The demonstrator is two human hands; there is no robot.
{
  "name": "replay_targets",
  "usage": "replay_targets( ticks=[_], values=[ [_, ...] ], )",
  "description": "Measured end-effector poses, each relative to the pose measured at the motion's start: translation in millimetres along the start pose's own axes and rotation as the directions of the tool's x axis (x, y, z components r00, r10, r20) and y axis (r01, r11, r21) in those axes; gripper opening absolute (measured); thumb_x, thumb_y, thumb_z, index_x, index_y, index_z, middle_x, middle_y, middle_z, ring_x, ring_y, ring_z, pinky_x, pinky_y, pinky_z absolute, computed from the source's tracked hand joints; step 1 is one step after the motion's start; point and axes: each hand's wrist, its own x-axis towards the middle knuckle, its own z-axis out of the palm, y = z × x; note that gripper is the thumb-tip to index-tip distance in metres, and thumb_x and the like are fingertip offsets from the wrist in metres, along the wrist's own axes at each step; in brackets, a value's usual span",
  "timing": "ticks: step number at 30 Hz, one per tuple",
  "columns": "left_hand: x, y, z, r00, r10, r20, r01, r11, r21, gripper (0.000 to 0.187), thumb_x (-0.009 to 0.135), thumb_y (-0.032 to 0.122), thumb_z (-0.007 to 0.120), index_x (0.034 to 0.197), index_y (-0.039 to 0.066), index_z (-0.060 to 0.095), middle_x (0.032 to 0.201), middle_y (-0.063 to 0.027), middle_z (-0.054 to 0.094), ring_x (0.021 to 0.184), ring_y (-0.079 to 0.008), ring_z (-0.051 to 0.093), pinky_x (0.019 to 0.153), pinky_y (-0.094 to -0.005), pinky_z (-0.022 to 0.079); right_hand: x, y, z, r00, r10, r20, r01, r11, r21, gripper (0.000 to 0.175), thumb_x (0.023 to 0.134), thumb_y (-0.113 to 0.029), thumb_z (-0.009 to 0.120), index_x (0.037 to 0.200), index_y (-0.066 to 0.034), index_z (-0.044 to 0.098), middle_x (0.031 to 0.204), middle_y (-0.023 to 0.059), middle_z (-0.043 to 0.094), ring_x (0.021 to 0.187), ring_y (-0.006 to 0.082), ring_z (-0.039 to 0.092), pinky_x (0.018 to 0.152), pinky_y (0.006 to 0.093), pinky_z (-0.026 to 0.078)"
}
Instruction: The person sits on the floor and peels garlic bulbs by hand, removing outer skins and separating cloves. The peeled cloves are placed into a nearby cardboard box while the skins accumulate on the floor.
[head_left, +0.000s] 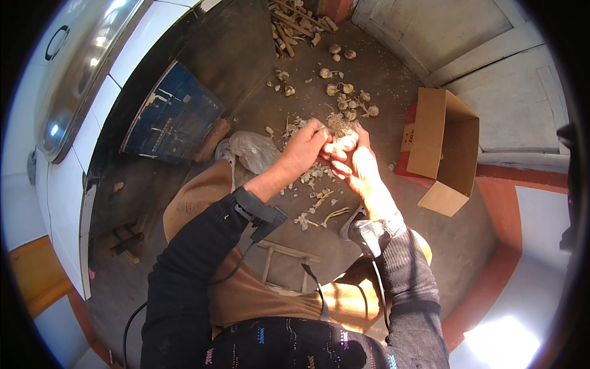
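Between my two hands is a garlic bulb (345, 142) with its tuft of dry roots (340, 122) pointing away from me. My right hand (362, 159) cups the bulb from the right, its fingers curled underneath in bright sunlight. From the left, my left hand (306, 145) pinches at the bulb's side; what its fingertips hold is partly hidden. Below the hands, papery garlic skins (315, 174) lie scattered on the floor. Dry garlic stalks (335, 214) rest nearer my feet. Beyond the hands sits a loose group of garlic bulbs (350, 104).
An open cardboard box (426, 138) stands on the right by a pale wooden door (507, 92). At left are a clear plastic bag (256, 150) and a blue panel (173, 117). Corncobs and sticks (295, 27) are piled at the back. Cables hang from both wrist devices.
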Motion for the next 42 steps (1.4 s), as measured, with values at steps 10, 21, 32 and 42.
replay_targets(
  ticks=[10,21,32,42],
  values=[
    [-1,2,1,0.997,0.068,0.038,-0.073,0.987,0.146,0.02,0.105,0.021,0.052,0.104,0.002,0.053,0.089,-0.0048,0.064,0.071,-0.0095,0.062,0.058,-0.0277,0.055,3,11,11,0.961,-0.237,-0.144,0.18,0.928,-0.326,0.055,0.105,-0.059,0.035,0.081,-0.0129,0.054,0.061,-0.0011,0.048,0.042,0.0113,0.038,0.04,0.0293,0.031],
    [-4,6,-2,1.0,-0.021,0.018,0.018,0.986,0.165,0.022,0.104,0.02,0.053,0.111,-0.001,0.048,0.09,-0.0069,0.064,0.073,-0.0118,0.064,0.062,-0.029,0.059,4,12,10,0.975,-0.193,-0.107,0.15,0.936,-0.318,0.05,0.105,-0.055,0.037,0.089,-0.012,0.056,0.062,0.0,0.052,0.044,0.0106,0.041,0.039,0.0289,0.032],
    [-4,7,0,0.997,0.07,0.023,-0.073,0.986,0.152,0.025,0.106,0.022,0.052,0.116,-0.001,0.05,0.1,-0.0079,0.064,0.076,-0.0114,0.066,0.061,-0.027,0.059,2,12,4,0.954,-0.296,0.051,0.295,0.889,-0.35,0.047,0.104,-0.056,0.048,0.104,-0.0108,0.059,0.072,-0.0016,0.051,0.054,0.0086,0.043,0.049,0.0244,0.035],
    [-3,7,-2,0.992,0.116,-0.041,-0.114,0.993,0.043,0.026,0.106,0.027,0.056,0.111,0.002,0.05,0.091,-0.0066,0.066,0.074,-0.0108,0.067,0.06,-0.0256,0.059,-1,9,2,0.953,-0.283,0.111,0.302,0.918,-0.257,0.045,0.109,-0.046,0.043,0.129,-0.0089,0.056,0.093,0.003,0.061,0.065,0.0094,0.048,0.056,0.0257,0.043]
  ],
)
